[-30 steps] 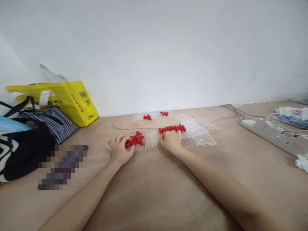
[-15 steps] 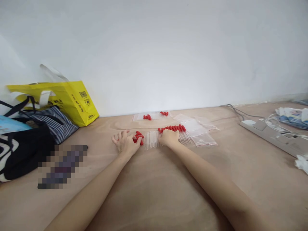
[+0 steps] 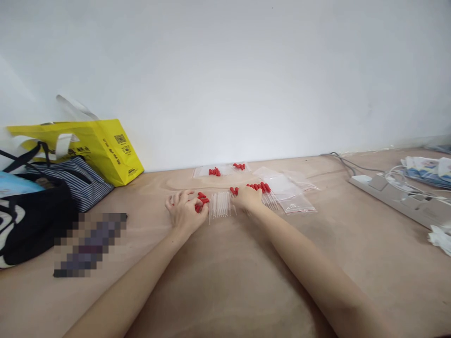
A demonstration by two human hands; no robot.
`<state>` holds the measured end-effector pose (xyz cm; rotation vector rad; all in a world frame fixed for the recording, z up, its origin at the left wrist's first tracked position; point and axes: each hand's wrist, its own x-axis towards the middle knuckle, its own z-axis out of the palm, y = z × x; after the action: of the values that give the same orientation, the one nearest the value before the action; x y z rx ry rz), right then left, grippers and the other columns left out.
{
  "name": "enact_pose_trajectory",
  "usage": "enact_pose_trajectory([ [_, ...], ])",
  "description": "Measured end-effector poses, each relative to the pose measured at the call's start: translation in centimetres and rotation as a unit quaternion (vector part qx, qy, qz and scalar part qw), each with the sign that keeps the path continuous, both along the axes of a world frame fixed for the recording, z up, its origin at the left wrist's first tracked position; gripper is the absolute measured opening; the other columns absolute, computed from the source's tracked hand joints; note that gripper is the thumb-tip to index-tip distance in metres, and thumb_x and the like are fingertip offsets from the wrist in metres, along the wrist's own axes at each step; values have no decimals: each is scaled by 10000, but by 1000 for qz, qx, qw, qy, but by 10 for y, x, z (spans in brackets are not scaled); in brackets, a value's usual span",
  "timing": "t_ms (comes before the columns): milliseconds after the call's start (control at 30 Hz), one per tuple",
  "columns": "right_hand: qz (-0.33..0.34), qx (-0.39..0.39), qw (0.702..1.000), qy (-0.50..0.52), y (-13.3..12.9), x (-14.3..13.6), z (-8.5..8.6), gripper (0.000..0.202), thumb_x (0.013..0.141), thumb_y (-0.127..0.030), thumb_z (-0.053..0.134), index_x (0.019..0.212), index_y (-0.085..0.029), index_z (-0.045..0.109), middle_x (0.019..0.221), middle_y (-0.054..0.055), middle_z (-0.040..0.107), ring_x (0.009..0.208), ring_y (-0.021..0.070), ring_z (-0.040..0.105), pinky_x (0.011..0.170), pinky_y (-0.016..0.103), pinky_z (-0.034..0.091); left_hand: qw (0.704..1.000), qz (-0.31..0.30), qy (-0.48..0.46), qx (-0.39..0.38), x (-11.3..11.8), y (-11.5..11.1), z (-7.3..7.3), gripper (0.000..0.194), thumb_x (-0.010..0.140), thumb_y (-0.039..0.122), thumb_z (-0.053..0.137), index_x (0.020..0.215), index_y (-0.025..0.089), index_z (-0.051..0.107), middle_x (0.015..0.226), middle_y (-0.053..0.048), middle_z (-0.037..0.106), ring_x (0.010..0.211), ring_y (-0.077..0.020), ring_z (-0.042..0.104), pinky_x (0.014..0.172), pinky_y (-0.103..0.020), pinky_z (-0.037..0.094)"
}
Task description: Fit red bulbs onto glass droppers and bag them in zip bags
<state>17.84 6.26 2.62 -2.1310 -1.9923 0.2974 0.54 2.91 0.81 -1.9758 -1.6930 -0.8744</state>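
Observation:
Several small red pieces (image 3: 201, 202) lie in a pile under and beside my left hand (image 3: 185, 210), whose fingers are bent around them. To the right of that pile is a row of thin clear sticks (image 3: 220, 204). More sticks with red tops (image 3: 264, 188) lie side by side further right. My right hand (image 3: 248, 199) rests over the left part of this red-topped row, its fingers curled down; what its fingertips hold is hidden. Clear plastic bags (image 3: 282, 188) lie just beyond the row on the right.
Near the wall, flat bags hold red-topped items (image 3: 214, 172). At the left stand a yellow bag (image 3: 116, 152) and a dark bag (image 3: 38, 225), with a blurred object (image 3: 89, 246) in front. A white power strip (image 3: 391, 195) with cables lies at the right.
My right hand has shifted slightly and now covers the middle of the red-topped row, with red tops showing on both sides. My left hand's fingers have drawn in a little over the red pile.

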Motion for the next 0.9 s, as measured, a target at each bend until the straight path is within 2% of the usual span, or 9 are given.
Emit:
enact_pose_trajectory([
  [133,65,56,996,4,-22,23,-1,289,769,-375,443,702,-171,636,740,74,646,743,196,565,704,317,317,978,-195,78,-6,11,-32,2,94,652,240,557,572,206,591,977,-47,604,993,-261,468,906,-482,243],
  [233,170,122,977,38,-42,47,-14,207,763,-321,497,688,-188,637,713,32,638,707,152,538,650,257,314,960,-264,89,-5,16,-47,-3,103,684,236,544,600,206,596,953,-45,615,971,-242,491,939,-484,220],
  [333,249,178,951,50,-59,71,-31,195,782,-308,514,687,-190,638,661,17,610,700,140,502,667,258,301,957,-281,68,-30,17,-51,-10,85,703,258,548,653,210,597,932,-39,617,951,-228,496,935,-474,232],
  [500,306,198,930,47,-71,91,-47,190,791,-332,526,704,-211,645,652,15,587,738,155,475,713,300,277,959,-274,28,-71,12,-48,-19,93,731,271,536,689,215,596,878,-35,617,910,-213,504,863,-423,309],
  [633,300,174,934,87,-70,89,-46,172,746,-375,575,784,-220,638,717,11,586,759,152,489,709,288,298,960,-267,24,-85,11,-47,-21,126,749,302,525,735,220,620,895,-39,613,918,-217,496,823,-404,333],
  [733,294,157,936,112,-67,82,-41,270,681,-416,627,846,-203,616,800,21,587,791,153,501,709,274,319,959,-267,41,-85,11,-46,-22,171,749,329,536,843,235,644,979,-50,604,974,-238,473,850,-431,314],
  [900,291,118,944,102,-59,68,-40,231,670,-399,636,759,-189,598,796,18,583,799,154,495,702,267,315,955,-276,63,-89,11,-44,-24,165,768,318,535,859,278,666,1061,-35,594,1020,-246,451,883,-453,284],
])
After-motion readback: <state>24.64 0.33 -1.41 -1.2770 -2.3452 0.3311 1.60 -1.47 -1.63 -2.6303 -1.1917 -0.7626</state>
